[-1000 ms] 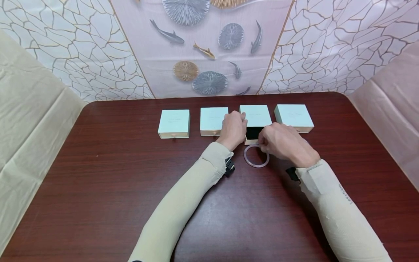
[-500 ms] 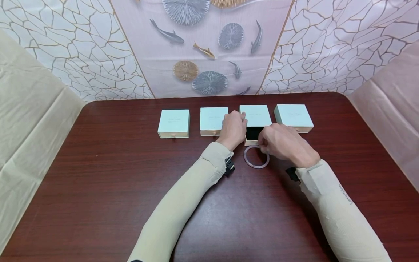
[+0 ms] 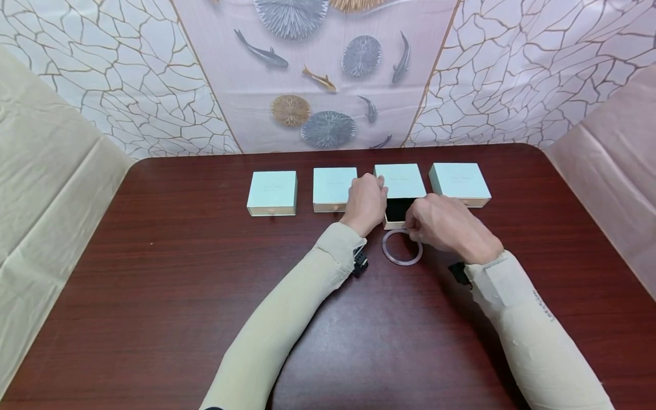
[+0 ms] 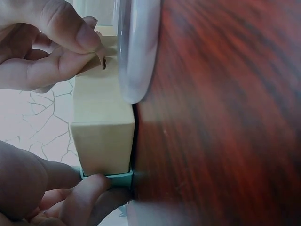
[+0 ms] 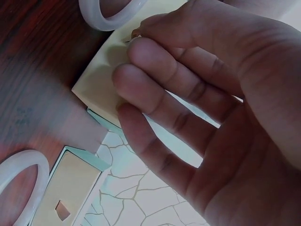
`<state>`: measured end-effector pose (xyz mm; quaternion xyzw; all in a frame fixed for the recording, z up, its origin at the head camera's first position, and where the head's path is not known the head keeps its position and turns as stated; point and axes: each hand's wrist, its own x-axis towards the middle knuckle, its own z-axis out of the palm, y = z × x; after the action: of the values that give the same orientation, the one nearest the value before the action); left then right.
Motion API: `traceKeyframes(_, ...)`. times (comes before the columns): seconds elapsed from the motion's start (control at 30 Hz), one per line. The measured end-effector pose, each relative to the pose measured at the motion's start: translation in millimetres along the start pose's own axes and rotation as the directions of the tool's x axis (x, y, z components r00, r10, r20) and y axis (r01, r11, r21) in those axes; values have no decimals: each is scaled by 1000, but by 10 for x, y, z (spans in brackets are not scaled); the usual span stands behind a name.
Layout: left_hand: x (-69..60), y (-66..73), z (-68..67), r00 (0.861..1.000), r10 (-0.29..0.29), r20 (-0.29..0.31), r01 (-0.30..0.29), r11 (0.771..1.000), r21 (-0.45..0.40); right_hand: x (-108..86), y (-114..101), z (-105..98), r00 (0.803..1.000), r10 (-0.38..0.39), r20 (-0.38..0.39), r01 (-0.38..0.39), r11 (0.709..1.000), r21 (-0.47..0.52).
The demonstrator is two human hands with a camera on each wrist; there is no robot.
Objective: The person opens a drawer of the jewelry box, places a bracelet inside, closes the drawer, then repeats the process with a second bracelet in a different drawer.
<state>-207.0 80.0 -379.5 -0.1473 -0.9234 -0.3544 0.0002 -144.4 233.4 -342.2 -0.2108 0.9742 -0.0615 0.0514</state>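
Observation:
A mint-green drawer box (image 3: 401,179), third from the left in a row, has its cream drawer (image 4: 103,146) partly pulled out, showing a black inside. My left hand (image 3: 367,199) grips the left side of its outer sleeve, with fingertips at the sleeve's front edge in the left wrist view. My right hand (image 3: 443,224) pinches the small pull tab (image 4: 102,59) on the drawer front between thumb and index finger. A pale translucent bangle (image 3: 402,262) lies on the table just before the drawer. My right hand covers part of it in the head view.
Closed boxes of the same kind stand on either side: a far-left box (image 3: 272,191), a second box (image 3: 330,185) and a right-hand box (image 3: 461,181). Another bangle (image 5: 40,165) shows beside a box front in the right wrist view. A patterned curtain (image 3: 318,131) hangs behind the table.
The drawer has slid slightly farther out toward me, and the bangle in front has shifted a little the same way. My left hand keeps its place on the box.

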Motion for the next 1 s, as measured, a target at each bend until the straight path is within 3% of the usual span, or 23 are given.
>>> traceKeyframes(1.0,-3,-10,-1,1000,8,5,-8,1000,-11,-35,-17,0,1000,-12,9,12,1000,-11)
